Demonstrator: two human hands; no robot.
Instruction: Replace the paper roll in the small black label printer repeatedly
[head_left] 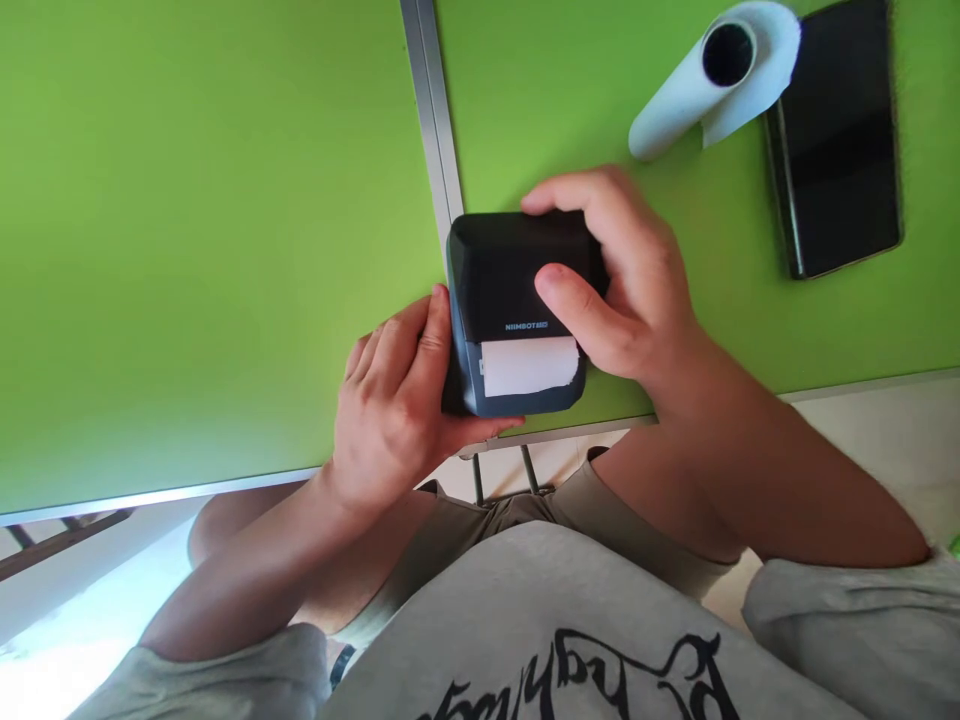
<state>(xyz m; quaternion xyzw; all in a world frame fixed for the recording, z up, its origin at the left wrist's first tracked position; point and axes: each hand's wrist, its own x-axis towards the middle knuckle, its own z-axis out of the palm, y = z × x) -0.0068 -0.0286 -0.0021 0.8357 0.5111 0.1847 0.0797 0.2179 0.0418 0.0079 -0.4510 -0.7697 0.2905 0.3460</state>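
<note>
White roll (673,100), phone (844,150) beyond printer (502,275)

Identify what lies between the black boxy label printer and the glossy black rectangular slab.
In the head view, the person's right hand, gripping the printer, comes first, then a stretch of green tabletop up to the slab.

A white paper roll (678,96) stood at far right, partly unwound. A black phone (840,150) lay to its right.
</note>
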